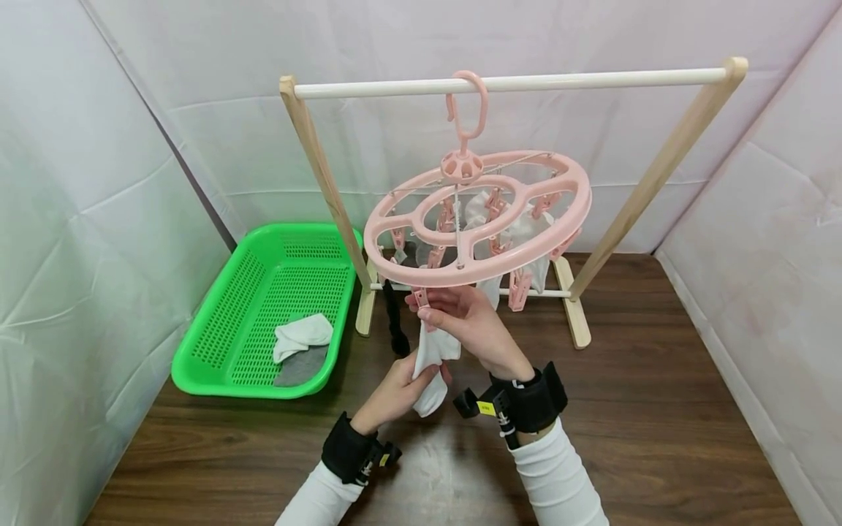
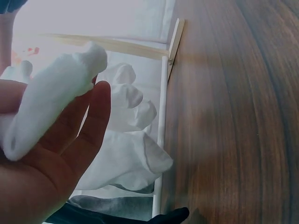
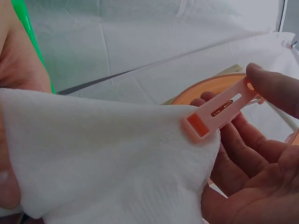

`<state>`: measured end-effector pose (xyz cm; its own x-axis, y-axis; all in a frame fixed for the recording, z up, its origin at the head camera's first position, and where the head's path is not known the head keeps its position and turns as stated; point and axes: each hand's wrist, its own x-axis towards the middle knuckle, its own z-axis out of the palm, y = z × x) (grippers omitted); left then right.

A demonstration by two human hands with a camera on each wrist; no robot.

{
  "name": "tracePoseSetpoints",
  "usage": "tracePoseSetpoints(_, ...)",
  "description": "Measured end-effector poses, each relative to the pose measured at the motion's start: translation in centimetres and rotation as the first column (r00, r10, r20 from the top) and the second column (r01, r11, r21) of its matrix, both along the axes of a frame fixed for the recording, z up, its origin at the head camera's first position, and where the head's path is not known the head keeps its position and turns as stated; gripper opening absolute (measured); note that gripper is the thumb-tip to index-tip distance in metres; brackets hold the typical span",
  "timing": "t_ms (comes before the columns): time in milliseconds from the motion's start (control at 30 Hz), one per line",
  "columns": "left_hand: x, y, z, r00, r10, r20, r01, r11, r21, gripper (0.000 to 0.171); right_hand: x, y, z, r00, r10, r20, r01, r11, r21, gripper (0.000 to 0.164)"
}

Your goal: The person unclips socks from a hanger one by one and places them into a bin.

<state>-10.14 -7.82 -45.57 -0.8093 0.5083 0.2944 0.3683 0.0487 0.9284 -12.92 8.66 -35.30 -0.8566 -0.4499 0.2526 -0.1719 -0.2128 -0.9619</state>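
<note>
A white sock [image 1: 430, 376] hangs down from the front of a round pink clip hanger [image 1: 427, 276]. My left hand [image 1: 397, 391] holds the sock's lower part between thumb and fingers; the left wrist view shows the cloth lying across the palm. Higher up, my right hand [image 1: 479, 327] pinches a pink clothespin [image 3: 222, 109], its thumb on the outer end. In the right wrist view the clothespin's mouth overlaps the sock's upper corner. Part of the clothespin's far side is hidden by the fingers.
The hanger hooks over a white rod [image 1: 592, 79] on a wooden stand [image 1: 658, 175]. Other white socks [image 2: 126, 158] and a dark one [image 1: 395, 321] hang from it. At left, a green basket [image 1: 197, 343] holds a white cloth item [image 1: 302, 334] and a grey one [image 1: 301, 367].
</note>
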Motion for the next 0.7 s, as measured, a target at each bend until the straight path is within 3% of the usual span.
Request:
tracePoseSetpoints(467,0.6,0.1,-0.2,0.999,0.001,0.034,-0.001,1.000,-0.005,0.018,0.0,0.2,-0.2,1.000,0.014,0.015,-0.013,0.999,-0.042,0.032)
tracePoseSetpoints(700,1.8,-0.5,2.4,1.000,0.014,0.024,-0.012,0.998,-0.063,0.019,-0.1,0.6,0.0,1.000,0.006,-0.026,-0.008,0.996,-0.084,0.032)
